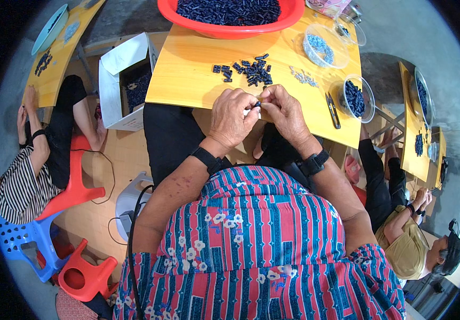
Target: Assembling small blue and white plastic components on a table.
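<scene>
My left hand and my right hand meet at the table's near edge, fingertips pinched around a small dark blue piece. Something white shows under the left fingers, too small to make out. Just beyond the hands lies a loose pile of small dark blue plastic pieces. To its right are scattered tiny clear pieces. A slim black hand tool, its kind unclear, rests near the table's right edge.
A red basin of dark pieces stands at the back of the yellow table. Clear tubs sit on the right. A white carton is left of the table. Other people work at tables on both sides; plastic stools stand left.
</scene>
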The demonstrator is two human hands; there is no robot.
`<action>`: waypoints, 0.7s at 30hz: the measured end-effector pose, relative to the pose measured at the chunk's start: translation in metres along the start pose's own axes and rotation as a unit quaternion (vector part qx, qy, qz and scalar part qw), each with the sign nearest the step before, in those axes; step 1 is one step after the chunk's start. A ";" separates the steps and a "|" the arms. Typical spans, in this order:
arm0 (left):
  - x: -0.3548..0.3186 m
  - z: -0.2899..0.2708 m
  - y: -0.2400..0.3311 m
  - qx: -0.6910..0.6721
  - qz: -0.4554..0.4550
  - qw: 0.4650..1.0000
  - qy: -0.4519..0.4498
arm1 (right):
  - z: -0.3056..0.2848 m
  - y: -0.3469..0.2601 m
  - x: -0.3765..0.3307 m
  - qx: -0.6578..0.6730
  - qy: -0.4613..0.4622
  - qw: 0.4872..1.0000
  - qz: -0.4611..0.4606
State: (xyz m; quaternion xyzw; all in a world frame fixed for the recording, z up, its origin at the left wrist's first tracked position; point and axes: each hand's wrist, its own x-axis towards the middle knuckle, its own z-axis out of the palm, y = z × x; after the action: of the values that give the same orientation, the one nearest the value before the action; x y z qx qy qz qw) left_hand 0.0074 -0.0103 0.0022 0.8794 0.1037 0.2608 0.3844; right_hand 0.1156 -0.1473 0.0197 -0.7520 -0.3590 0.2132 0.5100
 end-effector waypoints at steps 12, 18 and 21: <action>-0.001 0.001 0.000 -0.045 -0.014 0.998 0.032 | -0.006 0.003 -0.009 0.035 0.047 0.997 0.041; 0.000 0.001 0.000 -0.033 -0.006 0.999 0.022 | -0.002 0.008 -0.007 -0.015 0.052 0.998 0.015; -0.001 0.001 -0.001 -0.036 -0.001 0.999 0.021 | -0.001 0.003 -0.006 -0.013 0.045 0.998 0.046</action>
State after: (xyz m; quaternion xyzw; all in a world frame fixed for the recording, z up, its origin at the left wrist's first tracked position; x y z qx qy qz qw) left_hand 0.0072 -0.0105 0.0012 0.8591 0.1031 0.2830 0.4139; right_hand 0.1137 -0.1534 0.0170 -0.7830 -0.3033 0.1983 0.5055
